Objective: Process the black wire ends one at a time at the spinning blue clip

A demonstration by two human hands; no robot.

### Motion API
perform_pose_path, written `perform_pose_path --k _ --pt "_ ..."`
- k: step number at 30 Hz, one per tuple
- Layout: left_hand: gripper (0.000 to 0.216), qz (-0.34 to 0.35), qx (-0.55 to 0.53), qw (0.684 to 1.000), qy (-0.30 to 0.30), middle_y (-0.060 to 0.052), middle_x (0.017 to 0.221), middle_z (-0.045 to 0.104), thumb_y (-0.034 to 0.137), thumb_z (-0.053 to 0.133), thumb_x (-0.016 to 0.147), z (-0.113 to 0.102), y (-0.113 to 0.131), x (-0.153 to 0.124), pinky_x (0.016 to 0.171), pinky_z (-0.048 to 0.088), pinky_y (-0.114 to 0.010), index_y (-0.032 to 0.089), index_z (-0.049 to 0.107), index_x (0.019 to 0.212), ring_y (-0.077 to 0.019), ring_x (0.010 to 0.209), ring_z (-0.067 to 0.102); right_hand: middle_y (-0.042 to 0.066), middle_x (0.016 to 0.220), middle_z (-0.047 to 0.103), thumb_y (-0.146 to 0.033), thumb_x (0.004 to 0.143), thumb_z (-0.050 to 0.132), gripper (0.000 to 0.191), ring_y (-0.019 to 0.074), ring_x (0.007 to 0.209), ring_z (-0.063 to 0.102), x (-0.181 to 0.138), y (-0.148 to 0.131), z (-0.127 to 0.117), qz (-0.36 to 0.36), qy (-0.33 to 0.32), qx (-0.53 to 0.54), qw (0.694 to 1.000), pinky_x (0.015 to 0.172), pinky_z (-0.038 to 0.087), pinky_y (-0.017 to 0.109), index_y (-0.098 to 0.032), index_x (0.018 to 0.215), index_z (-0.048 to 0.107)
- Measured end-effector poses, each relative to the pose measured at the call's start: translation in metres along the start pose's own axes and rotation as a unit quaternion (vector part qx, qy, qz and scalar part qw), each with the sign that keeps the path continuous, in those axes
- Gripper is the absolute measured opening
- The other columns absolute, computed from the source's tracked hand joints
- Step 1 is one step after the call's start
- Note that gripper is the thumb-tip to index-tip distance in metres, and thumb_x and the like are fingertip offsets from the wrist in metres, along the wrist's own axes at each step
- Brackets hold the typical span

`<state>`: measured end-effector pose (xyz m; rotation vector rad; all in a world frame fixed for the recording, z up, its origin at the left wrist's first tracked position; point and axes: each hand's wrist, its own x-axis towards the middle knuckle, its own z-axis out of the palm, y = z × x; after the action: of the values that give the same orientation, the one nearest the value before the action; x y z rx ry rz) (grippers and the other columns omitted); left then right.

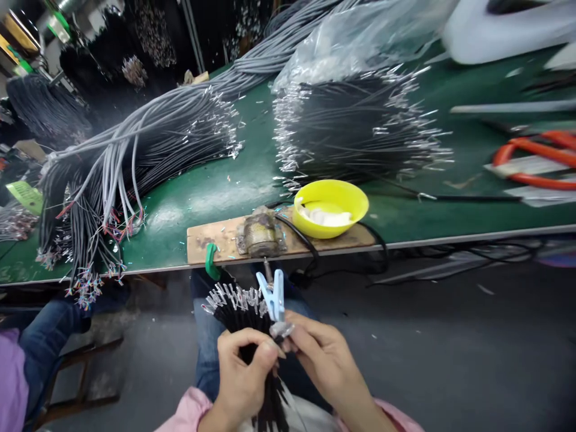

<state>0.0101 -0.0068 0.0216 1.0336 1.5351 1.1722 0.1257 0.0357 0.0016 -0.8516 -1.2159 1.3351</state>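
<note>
My left hand (245, 372) is closed in a pinch on a black cable (279, 339), just above my lap. Opposite it, my right hand (326, 354) pinches at the shiny, clear-looking end of that cable (281, 329); fingers partly hide it. Right above the fingertips is a light-blue clothespin (275, 297), beside the thin shaft (269, 271) of a small motor (261, 233). Under and beside my left hand lies a bundle of black cables (236, 309) with silvery, clear-tipped ends, running down over my lap.
The motor sits on a wooden board (209, 240) at the green table's edge, with a green clamp (211, 261). A yellow bowl (333, 207) holds something white. Behind lie cable bundles (346, 129), grey cables (180, 99) and orange-handled scissors (531, 157). Another person's leg (51, 333) is at left.
</note>
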Motion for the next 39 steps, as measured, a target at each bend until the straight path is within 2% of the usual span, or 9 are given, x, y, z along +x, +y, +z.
perform_pose_path --k 4,8,12,15,19,22,27,34,39 --pt "0.044 -0.020 0.031 0.999 -0.003 -0.002 0.046 0.059 0.054 0.062 0.071 -0.006 0.006 0.005 0.043 0.040 -0.021 0.014 0.066 0.054 -0.0105 0.042 0.049 0.002 0.060 0.056 -0.046 0.080 0.058 0.030 0.0147 0.052 0.050 0.004 -0.004 -0.003 0.029 0.012 0.008 0.999 0.046 0.039 0.025 -0.018 0.070 0.065" --pt "0.045 -0.028 0.046 0.998 -0.021 -0.001 0.043 0.057 0.055 0.062 0.071 -0.007 0.005 0.004 0.047 0.044 -0.023 0.014 0.066 0.053 -0.0108 0.041 0.050 0.001 0.057 0.051 -0.043 0.076 0.063 0.031 0.0143 0.052 0.047 0.008 -0.015 0.001 0.022 0.023 -0.003 0.999 0.047 0.038 0.025 -0.018 0.058 0.059" --pt "0.035 -0.005 0.076 0.995 0.063 -0.001 0.050 0.062 0.049 0.071 0.063 -0.006 -0.003 -0.001 0.048 0.046 -0.024 0.016 0.066 0.057 -0.0127 0.046 0.054 -0.002 0.055 0.047 -0.047 0.079 0.059 0.035 0.0131 0.049 0.046 0.005 -0.014 0.012 0.055 0.053 0.044 0.996 0.044 0.039 0.023 -0.019 0.058 0.051" --pt "0.032 0.001 0.078 0.993 0.093 -0.002 0.055 0.065 0.047 0.075 0.060 -0.005 -0.004 -0.001 0.047 0.046 -0.023 0.016 0.067 0.060 -0.0132 0.048 0.056 -0.001 0.055 0.049 -0.036 0.084 0.055 0.029 0.0136 0.049 0.047 0.002 -0.012 0.016 -0.027 0.092 -0.033 0.995 0.045 0.039 0.024 -0.020 0.060 0.053" --pt "0.042 -0.010 0.028 0.999 0.039 -0.001 0.041 0.058 0.054 0.068 0.065 -0.004 0.005 0.004 0.041 0.042 -0.021 0.015 0.065 0.050 -0.0105 0.037 0.051 0.001 0.057 0.053 -0.031 0.085 0.056 0.025 0.0154 0.054 0.048 0.005 -0.017 0.011 -0.140 0.111 -0.112 0.977 0.051 0.039 0.026 -0.020 0.062 0.057" --pt "0.039 0.025 0.032 0.999 -0.009 -0.003 0.043 0.064 0.052 0.068 0.066 -0.007 0.015 0.009 0.042 0.045 -0.021 0.016 0.070 0.052 -0.0117 0.038 0.055 0.000 0.057 0.050 -0.046 0.082 0.057 0.036 0.0146 0.053 0.047 0.011 -0.020 0.003 -0.020 -0.026 0.033 0.999 0.049 0.039 0.025 -0.019 0.058 0.055" --pt "0.023 0.101 0.080 0.990 -0.050 -0.006 0.060 0.075 0.041 0.071 0.070 -0.013 0.025 0.012 0.057 0.053 -0.024 0.019 0.075 0.063 -0.0174 0.053 0.068 -0.002 0.057 0.048 -0.053 0.068 0.069 0.037 0.0101 0.050 0.042 0.016 -0.019 -0.007 0.201 -0.155 0.228 0.940 0.048 0.037 0.021 -0.017 0.064 0.062" --pt "0.027 0.081 0.024 0.996 0.003 -0.005 0.053 0.073 0.046 0.074 0.062 -0.008 0.020 0.011 0.054 0.053 -0.024 0.019 0.074 0.056 -0.0172 0.048 0.067 0.000 0.060 0.059 -0.052 0.062 0.074 0.035 0.0130 0.057 0.054 0.014 -0.009 -0.009 0.237 -0.151 0.253 0.926 0.056 0.045 0.024 -0.018 0.071 0.069" --pt "0.022 0.067 0.052 0.996 0.019 -0.005 0.053 0.073 0.042 0.076 0.060 -0.009 0.018 0.009 0.051 0.055 -0.027 0.021 0.075 0.056 -0.0193 0.045 0.066 0.001 0.061 0.062 -0.050 0.064 0.073 0.034 0.0147 0.059 0.056 0.028 -0.012 -0.019 0.228 -0.190 0.153 0.942 0.061 0.047 0.026 -0.017 0.067 0.066"
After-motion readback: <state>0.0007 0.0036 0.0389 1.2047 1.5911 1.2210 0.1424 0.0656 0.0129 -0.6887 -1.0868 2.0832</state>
